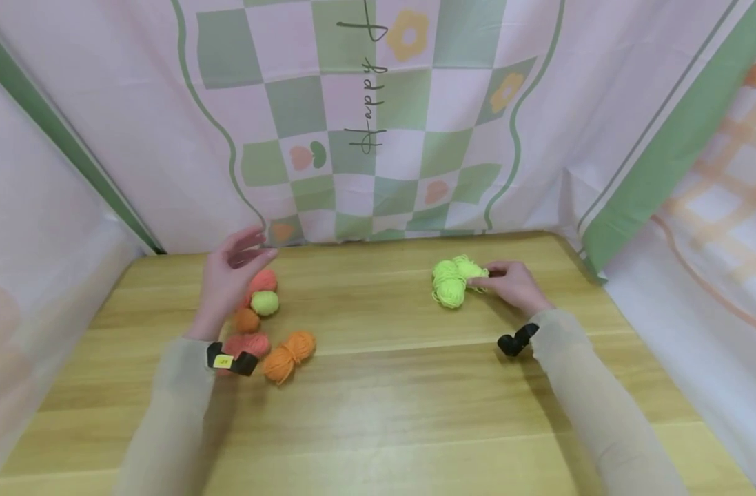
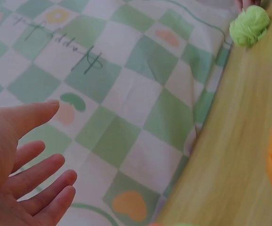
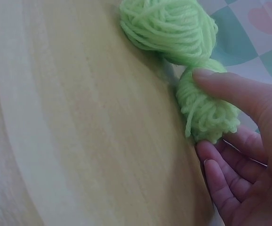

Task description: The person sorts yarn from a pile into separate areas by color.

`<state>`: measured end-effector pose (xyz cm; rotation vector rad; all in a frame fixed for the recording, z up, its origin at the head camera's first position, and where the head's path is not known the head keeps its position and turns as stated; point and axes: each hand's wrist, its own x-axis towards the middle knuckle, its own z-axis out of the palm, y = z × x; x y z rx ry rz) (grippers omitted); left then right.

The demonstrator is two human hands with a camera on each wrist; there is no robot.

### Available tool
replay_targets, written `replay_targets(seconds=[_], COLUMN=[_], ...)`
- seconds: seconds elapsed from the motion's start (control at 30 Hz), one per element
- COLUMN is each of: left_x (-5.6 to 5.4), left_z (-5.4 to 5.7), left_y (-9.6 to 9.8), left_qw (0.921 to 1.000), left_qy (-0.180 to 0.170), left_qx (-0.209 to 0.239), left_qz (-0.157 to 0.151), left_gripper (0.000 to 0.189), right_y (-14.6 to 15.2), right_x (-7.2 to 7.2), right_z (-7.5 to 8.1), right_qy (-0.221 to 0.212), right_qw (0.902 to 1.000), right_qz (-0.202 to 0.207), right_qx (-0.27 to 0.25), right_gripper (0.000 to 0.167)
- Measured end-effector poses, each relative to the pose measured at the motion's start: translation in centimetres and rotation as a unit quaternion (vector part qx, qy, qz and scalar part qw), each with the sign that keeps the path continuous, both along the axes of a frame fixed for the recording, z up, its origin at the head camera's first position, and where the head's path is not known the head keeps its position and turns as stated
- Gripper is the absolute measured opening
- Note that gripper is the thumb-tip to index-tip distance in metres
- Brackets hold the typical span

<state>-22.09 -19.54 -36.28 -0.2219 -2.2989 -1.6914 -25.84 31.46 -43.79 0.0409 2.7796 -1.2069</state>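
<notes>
At the right back of the table, my right hand (image 1: 513, 284) holds one end of a bright green yarn skein (image 1: 450, 284). In the right wrist view the thumb (image 3: 220, 84) lies on the yarn and the fingers curl beneath it. A second green bulge (image 3: 169, 28) extends beyond the grip. My left hand (image 1: 230, 275) is raised, its fingers loosely bent and holding nothing. Just beside it are a coral yarn ball (image 1: 265, 279), a pale green ball (image 1: 265, 303) and a small orange ball (image 1: 247, 320).
A pink yarn skein (image 1: 257, 344), partly hidden by the left wrist camera, lies near an orange skein (image 1: 289, 356) tied in the middle. Checkered cloth (image 1: 353, 138) hangs along the table's back edge. More cloth hangs at both sides of the wooden table (image 1: 378, 427).
</notes>
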Motion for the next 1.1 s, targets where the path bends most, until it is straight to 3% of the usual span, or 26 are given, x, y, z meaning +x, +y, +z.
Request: replay_targets(seconds=[0.23,0.43,0.57,0.93,1.1], left_x=[0.9,2.0,2.5,2.3,2.0], left_z=[-1.7,-3.8,-4.9,-6.6,-7.2], left_y=[-2.1,-3.1,-3.4,-3.9,-3.7], left_qw=[0.9991,0.9934,0.9891,0.9845,0.9817], left_qy=[-0.019,-0.086,-0.103,-0.126,-0.123], left_qx=[-0.038,-0.073,-0.103,-0.119,-0.138], left_qz=[-0.005,-0.018,-0.022,-0.029,-0.047], left_gripper=[0.057,0.068,0.068,0.06,0.056], right_y=[0.1,0.0,0.0,0.1,0.1], right_x=[0.0,0.0,0.0,-0.1,-0.1], right_z=[-0.1,0.0,0.0,0.0,-0.1], right_qy=[0.004,0.002,0.001,-0.001,0.001], right_qw=[1.0,1.0,1.0,1.0,1.0], right_qz=[0.001,0.003,0.003,0.0,0.002], right_qx=[-0.005,-0.006,-0.007,-0.006,-0.001], right_gripper=[0.072,0.071,0.071,0.074,0.076])
